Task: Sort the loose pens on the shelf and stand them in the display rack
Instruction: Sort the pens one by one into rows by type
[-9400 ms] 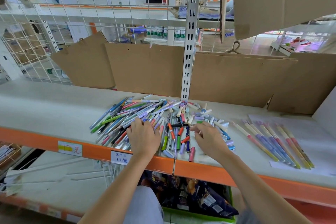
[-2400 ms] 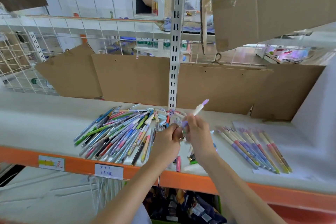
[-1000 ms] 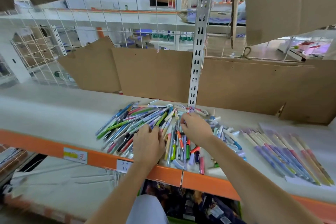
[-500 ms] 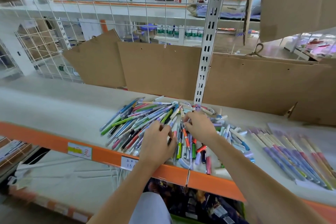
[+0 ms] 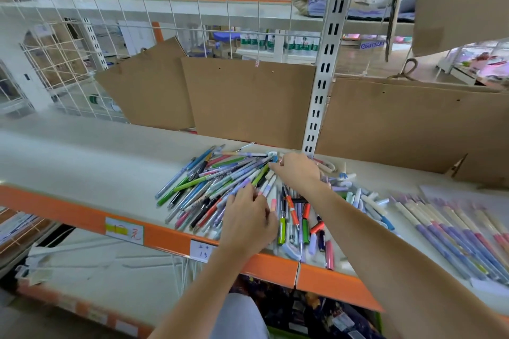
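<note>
A white shelf [image 5: 82, 170] with an orange front edge holds a big pile of loose pens [image 5: 220, 187]. The left hand [image 5: 248, 217] lies flat on the pile, fingers loose, gripping nothing. The right hand [image 5: 298, 170] reaches to the back of the pile; its fingers pinch a pen tip. To the right, a neat row of pens [image 5: 451, 231] lies side by side.

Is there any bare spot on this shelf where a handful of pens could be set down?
Yes. The shelf lies bare left of the loose pen pile, back to the cardboard sheets. It is crowded from the pile, where the left hand and right hand work, across to the row of long pens at right.
</note>
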